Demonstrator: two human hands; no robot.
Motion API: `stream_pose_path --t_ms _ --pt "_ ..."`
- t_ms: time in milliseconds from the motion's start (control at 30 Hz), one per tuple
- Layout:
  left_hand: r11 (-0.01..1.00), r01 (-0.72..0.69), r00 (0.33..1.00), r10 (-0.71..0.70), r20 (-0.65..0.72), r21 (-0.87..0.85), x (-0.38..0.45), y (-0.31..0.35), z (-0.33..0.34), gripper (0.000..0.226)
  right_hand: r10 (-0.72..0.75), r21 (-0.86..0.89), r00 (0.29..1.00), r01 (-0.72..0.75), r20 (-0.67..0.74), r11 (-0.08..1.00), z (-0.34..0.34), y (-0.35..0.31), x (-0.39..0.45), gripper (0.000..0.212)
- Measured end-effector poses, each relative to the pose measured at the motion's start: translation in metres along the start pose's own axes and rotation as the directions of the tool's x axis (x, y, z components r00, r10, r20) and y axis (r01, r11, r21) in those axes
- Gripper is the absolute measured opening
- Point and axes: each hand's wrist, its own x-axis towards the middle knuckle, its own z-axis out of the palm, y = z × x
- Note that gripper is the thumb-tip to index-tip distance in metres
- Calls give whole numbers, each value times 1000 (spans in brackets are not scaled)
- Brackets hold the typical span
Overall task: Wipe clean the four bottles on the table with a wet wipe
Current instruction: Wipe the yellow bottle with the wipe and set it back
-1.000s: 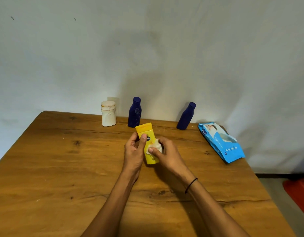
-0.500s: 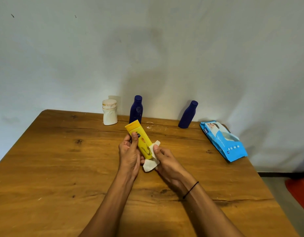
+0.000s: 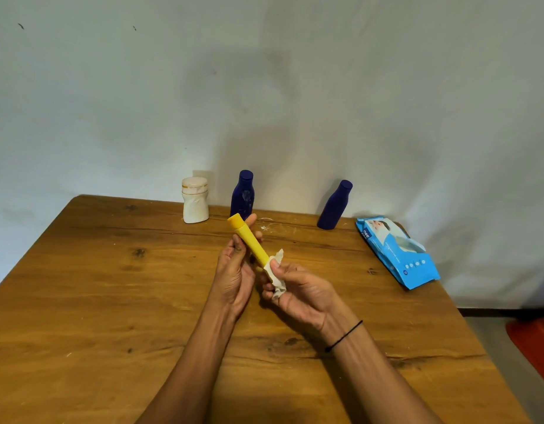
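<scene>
Between the hands above the surface point(image 3: 111, 301), left hand point(image 3: 234, 273) grips yellow bottle point(image 3: 250, 243) near its cap; right hand point(image 3: 298, 289) pinches wet wipe point(image 3: 275, 270) round its base; tilted bottle may slip if wet.

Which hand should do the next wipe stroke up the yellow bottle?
Right. The right hand already pinches the wet wipe against the yellow bottle's lower end, while the left hand has its grip near the cap, steadying it.
</scene>
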Motion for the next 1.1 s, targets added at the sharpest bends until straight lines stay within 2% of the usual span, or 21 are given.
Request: stream_pose_path --t_ms 67,133,200,300,367,433,533,567,667,767,833,967,1033,1100 --pt "992 -17 1000 18 -11 125 -3 1 4 55 -85 -33 986 81 -146 996 4 1 3 44" --pt "966 -45 998 52 -22 255 -6 1 9 73 -161 -75 930 144 -331 987 9 1 5 38" --pt "928 -68 996 86 -31 367 -8 -3 12 84 -228 -214 879 149 -419 965 10 2 8 35" --pt "891 -71 994 103 -47 448 -5 -8 11 80 -362 -517 772 50 -523 854 3 13 15 39" --pt "889 -71 993 107 -55 452 -4 -10 10 63 -431 -619 744 29 -511 785 3 19 18 40" --pt "896 -80 991 118 -61 436 -3 -10 10 52 -426 -611 774 65 -468 789 8 21 20 43" --pt "931 -66 985 118 -128 358 -2 -9 9 48 -436 -667 823 98 -363 739 10 26 22 61" --pt "943 -43 982 101 -161 329 -2 -8 8 50 -431 -683 841 106 -327 723 13 27 19 61" --pt "959 17 976 45 -214 282 -2 -5 5 54 -366 -694 908 130 -203 708 13 27 14 35" --pt "940 49 980 20 -198 338 -4 -6 5 55 -295 -678 945 123 -143 724 10 22 12 36" --pt "910 54 990 4 -139 410 -7 -7 8 56 -316 -745 932 81 -179 662 10 18 15 48" --pt "860 71 997 -52 -53 506 -8 -11 12 56 -485 -923 848 -14 -216 385 15 3 22 69" --pt "849 91 996 -92 -24 520 -10 -10 14 55 -574 -951 794 -18 -202 310 21 -6 25 65" --pt "840 105 992 -128 7 533 -10 -11 15 50 -605 -955 769 -26 -207 294 27 -13 27 57"
